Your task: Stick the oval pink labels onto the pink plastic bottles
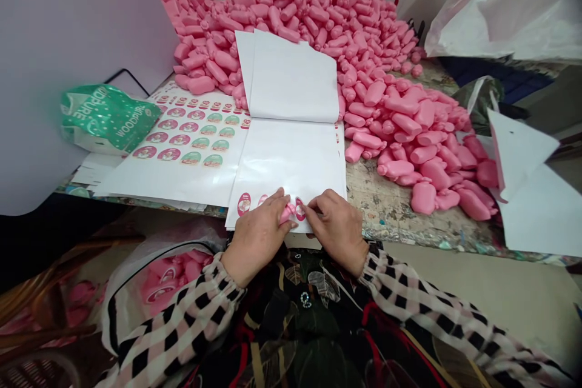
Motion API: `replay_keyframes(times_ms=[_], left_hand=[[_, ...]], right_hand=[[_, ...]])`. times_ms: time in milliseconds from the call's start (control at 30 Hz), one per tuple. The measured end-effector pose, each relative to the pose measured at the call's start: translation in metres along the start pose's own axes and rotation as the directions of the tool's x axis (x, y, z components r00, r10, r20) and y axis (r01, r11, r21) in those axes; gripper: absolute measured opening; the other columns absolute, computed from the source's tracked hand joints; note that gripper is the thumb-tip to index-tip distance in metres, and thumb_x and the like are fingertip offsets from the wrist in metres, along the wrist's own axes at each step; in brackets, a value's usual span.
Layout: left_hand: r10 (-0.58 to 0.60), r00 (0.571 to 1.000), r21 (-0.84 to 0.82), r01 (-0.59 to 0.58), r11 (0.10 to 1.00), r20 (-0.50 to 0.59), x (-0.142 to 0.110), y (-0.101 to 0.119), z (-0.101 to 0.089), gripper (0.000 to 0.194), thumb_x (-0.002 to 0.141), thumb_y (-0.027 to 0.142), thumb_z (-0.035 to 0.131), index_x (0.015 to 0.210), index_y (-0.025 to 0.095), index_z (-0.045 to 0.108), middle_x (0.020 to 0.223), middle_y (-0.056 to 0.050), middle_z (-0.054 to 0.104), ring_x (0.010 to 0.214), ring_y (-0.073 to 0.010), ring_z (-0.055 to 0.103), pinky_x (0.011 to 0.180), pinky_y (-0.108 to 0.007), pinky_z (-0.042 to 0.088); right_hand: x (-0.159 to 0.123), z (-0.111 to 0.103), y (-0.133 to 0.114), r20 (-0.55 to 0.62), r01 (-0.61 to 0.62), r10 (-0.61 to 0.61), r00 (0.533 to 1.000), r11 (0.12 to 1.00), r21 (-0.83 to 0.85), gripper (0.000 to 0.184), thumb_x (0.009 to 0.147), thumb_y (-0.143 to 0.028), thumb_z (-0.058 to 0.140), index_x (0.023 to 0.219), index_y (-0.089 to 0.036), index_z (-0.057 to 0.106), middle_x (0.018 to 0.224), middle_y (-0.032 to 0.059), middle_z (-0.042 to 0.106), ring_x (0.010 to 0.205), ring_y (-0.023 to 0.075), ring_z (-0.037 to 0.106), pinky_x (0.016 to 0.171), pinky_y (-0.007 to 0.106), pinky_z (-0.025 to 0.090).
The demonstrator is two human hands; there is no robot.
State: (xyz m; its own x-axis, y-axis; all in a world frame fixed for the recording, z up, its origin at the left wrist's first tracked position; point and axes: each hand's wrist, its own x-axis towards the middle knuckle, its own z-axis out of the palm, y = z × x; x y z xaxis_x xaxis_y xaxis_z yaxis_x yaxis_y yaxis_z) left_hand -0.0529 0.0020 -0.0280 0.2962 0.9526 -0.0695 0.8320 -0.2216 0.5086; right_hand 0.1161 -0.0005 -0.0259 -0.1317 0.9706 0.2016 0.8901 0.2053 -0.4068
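Observation:
Both my hands work close together at the near edge of a white open sticker book (291, 157). My left hand (257, 236) grips a small pink plastic bottle (287, 213), most of it hidden by my fingers. The fingertips of my right hand (337, 222) pinch an oval pink sticker label (300, 208) right beside that bottle. Another oval label (244, 204) lies on the white page to the left of my left hand.
A large heap of pink bottles (318, 24) covers the back and right of the worn table (386, 206). A sheet of round labels (191, 133) lies to the left, beside a green bag (107, 115). A plastic bag holding pink bottles (159, 285) sits low at left.

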Motion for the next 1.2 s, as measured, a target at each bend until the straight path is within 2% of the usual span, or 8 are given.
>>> replay_keyframes(times_ms=[200, 300, 367, 467, 500, 567, 933, 1200], left_hand=[[-0.031, 0.999, -0.142, 0.029, 0.989, -0.011, -0.001, -0.004, 0.001, 0.046, 0.081, 0.034, 0.059, 0.125, 0.024, 0.053, 0.142, -0.008, 0.044, 0.126, -0.0287, 0.045, 0.099, -0.047, 0.038], [-0.171, 0.985, -0.474, 0.134, 0.870, -0.035, -0.004, 0.000, -0.009, 0.045, 0.078, 0.043, 0.062, 0.119, 0.023, 0.057, 0.128, -0.008, 0.057, 0.112, -0.0269, 0.055, 0.093, -0.042, 0.043], [-0.281, 0.958, -0.797, 0.218, 0.564, 0.063, -0.005, 0.005, -0.017, 0.049, 0.081, 0.052, 0.055, 0.119, 0.021, 0.055, 0.111, -0.010, 0.065, 0.087, -0.0207, 0.063, 0.073, -0.034, 0.051], [-0.228, 0.921, -0.949, 0.300, -0.101, 0.316, -0.003, 0.015, -0.022, 0.048, 0.086, 0.055, 0.043, 0.115, 0.018, 0.054, 0.091, -0.008, 0.064, 0.062, -0.0119, 0.057, 0.054, -0.024, 0.048], [-0.199, 0.910, -0.916, 0.311, -0.252, 0.364, -0.001, 0.017, -0.021, 0.045, 0.088, 0.053, 0.042, 0.112, 0.017, 0.055, 0.089, -0.007, 0.063, 0.062, -0.0110, 0.056, 0.053, -0.023, 0.048], [-0.188, 0.891, -0.861, 0.314, -0.399, 0.412, 0.003, 0.023, -0.018, 0.038, 0.090, 0.047, 0.042, 0.106, 0.017, 0.058, 0.087, -0.005, 0.060, 0.064, -0.0107, 0.057, 0.053, -0.023, 0.049], [-0.176, 0.931, -0.882, 0.223, -0.416, 0.319, 0.009, 0.033, 0.001, 0.037, 0.088, 0.047, 0.048, 0.106, 0.017, 0.059, 0.084, -0.002, 0.055, 0.070, -0.0100, 0.056, 0.064, -0.024, 0.051], [-0.169, 0.934, -0.888, 0.227, -0.399, 0.315, 0.010, 0.035, 0.002, 0.037, 0.087, 0.047, 0.050, 0.108, 0.017, 0.057, 0.086, -0.002, 0.054, 0.072, -0.0108, 0.056, 0.064, -0.024, 0.051]], right_hand=[[0.001, -0.013, 0.006, -0.147, -0.053, 0.098, 0.984, 0.958, 0.280, 0.024, 0.086, -0.038, 0.056, 0.074, -0.020, 0.064, 0.075, 0.0018, 0.061, 0.069, 0.0131, 0.054, 0.064, 0.026, 0.038], [0.006, -0.019, 0.014, -0.134, -0.154, 0.240, 0.961, 0.874, 0.460, 0.022, 0.079, -0.040, 0.063, 0.071, -0.020, 0.063, 0.071, 0.0000, 0.060, 0.064, 0.0126, 0.052, 0.061, 0.026, 0.039], [0.008, -0.023, 0.012, -0.074, -0.211, 0.302, 0.950, 0.800, 0.561, 0.022, 0.076, -0.041, 0.067, 0.071, -0.019, 0.063, 0.068, -0.0009, 0.059, 0.061, 0.0120, 0.050, 0.059, 0.026, 0.039], [0.007, -0.027, 0.001, 0.009, -0.222, 0.289, 0.957, 0.714, 0.664, 0.023, 0.074, -0.040, 0.069, 0.070, -0.019, 0.061, 0.067, -0.0014, 0.058, 0.060, 0.0118, 0.049, 0.057, 0.025, 0.039], [0.005, -0.028, -0.003, 0.031, -0.210, 0.259, 0.965, 0.700, 0.682, 0.023, 0.075, -0.040, 0.068, 0.070, -0.019, 0.061, 0.068, -0.0010, 0.059, 0.062, 0.0123, 0.051, 0.057, 0.026, 0.040], [0.003, -0.026, -0.009, 0.071, -0.190, 0.198, 0.978, 0.689, 0.699, 0.022, 0.076, -0.041, 0.067, 0.072, -0.020, 0.062, 0.071, 0.0002, 0.060, 0.066, 0.0139, 0.054, 0.059, 0.027, 0.043], [0.001, -0.013, -0.009, 0.244, -0.315, 0.201, 0.949, 0.540, 0.780, 0.027, 0.076, -0.047, 0.065, 0.076, -0.020, 0.059, 0.070, -0.0007, 0.062, 0.058, 0.0133, 0.061, 0.058, 0.030, 0.051], [0.001, -0.008, -0.008, 0.257, -0.332, 0.212, 0.943, 0.556, 0.762, 0.027, 0.076, -0.047, 0.065, 0.076, -0.021, 0.059, 0.068, -0.0009, 0.062, 0.056, 0.0144, 0.061, 0.056, 0.030, 0.050]])
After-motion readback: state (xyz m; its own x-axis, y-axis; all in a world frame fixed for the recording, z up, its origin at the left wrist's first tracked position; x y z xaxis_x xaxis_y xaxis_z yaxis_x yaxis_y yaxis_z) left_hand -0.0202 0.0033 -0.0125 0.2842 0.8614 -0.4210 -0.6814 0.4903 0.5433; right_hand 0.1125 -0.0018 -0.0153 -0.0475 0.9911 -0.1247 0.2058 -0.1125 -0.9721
